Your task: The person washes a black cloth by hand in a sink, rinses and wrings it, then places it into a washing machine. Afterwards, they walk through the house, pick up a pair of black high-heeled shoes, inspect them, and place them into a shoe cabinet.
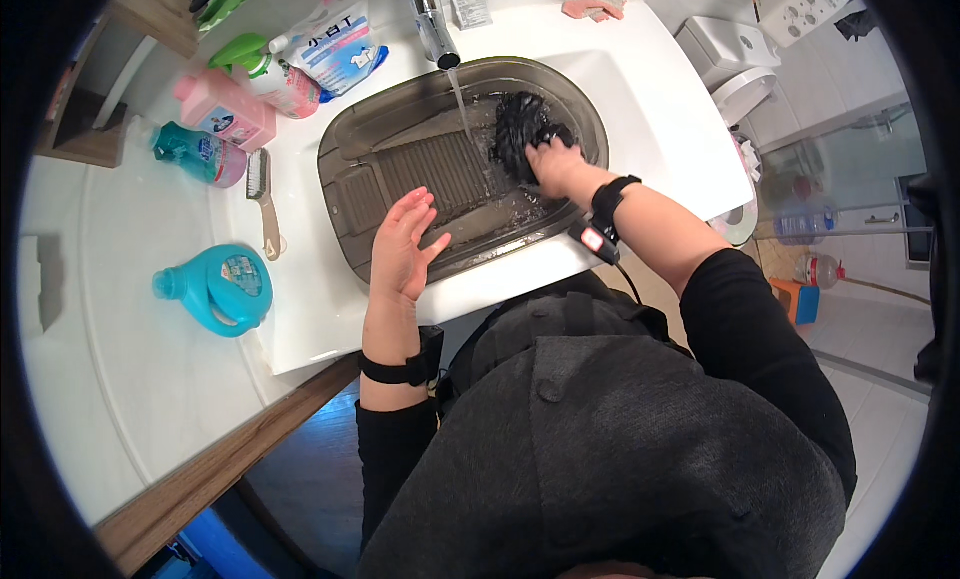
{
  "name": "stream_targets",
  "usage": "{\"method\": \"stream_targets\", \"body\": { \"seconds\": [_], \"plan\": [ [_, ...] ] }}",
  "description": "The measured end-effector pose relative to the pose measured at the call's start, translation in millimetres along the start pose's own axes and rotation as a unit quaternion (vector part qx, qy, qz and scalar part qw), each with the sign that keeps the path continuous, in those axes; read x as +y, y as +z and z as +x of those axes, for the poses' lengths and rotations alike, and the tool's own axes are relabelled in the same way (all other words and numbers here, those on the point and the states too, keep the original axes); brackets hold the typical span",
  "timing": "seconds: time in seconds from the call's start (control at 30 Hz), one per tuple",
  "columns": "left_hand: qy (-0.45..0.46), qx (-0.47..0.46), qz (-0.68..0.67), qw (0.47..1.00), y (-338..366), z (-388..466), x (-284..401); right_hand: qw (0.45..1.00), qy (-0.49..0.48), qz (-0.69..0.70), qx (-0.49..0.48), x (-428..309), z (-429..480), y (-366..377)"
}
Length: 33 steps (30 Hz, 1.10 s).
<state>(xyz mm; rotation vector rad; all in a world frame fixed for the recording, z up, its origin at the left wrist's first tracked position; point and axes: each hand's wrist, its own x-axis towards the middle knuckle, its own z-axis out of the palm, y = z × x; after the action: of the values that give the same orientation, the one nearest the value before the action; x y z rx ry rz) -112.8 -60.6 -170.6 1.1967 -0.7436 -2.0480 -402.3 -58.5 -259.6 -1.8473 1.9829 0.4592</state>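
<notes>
A dark translucent plastic wash basin (352, 140) sits in the white sink, with a ribbed washboard (427, 172) moulded into its floor. Water runs in a thin stream (461, 108) from the chrome faucet (429, 24) into it. At the basin's right end lies a wet black cloth (517, 133), and my right hand (556, 168) has its fingers closed into the near side of it. My left hand (405, 241) is raised over the basin's near left rim, fingers apart and holding nothing. The hidden fingertips of my right hand are within the cloth.
Left of the basin stand a scrub brush (262, 204), a blue detergent jug (225, 290), a teal bottle (199, 153), a pink bottle (229, 110), a green-topped spray bottle (274, 76) and a detergent pouch (337, 46). A pink cloth (594, 9) lies at the back right.
</notes>
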Motion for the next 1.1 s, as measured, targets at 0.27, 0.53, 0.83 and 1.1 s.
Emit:
{"method": "stream_targets", "body": {
  "seconds": [0.27,0.53,0.83,1.1],
  "plan": [
    [-0.035,-0.026,0.049,0.998,33.5,7.5,-27.2,0.943,-0.061,0.296,0.140,0.5,-5.0,-59.2],
    [0.218,-0.068,0.250,0.941,71.2,91.0,-49.1,0.715,-0.275,0.636,0.092,5.5,-93.6,-146.5],
    [0.263,-0.050,-0.083,0.960,118.8,65.2,-33.0,0.582,0.006,0.813,0.005,15.8,-69.2,-91.3],
    [0.102,-0.072,0.061,0.990,109.1,66.5,-27.8,0.359,-0.092,0.925,-0.086,23.5,-46.9,-72.9]
  ]
}}
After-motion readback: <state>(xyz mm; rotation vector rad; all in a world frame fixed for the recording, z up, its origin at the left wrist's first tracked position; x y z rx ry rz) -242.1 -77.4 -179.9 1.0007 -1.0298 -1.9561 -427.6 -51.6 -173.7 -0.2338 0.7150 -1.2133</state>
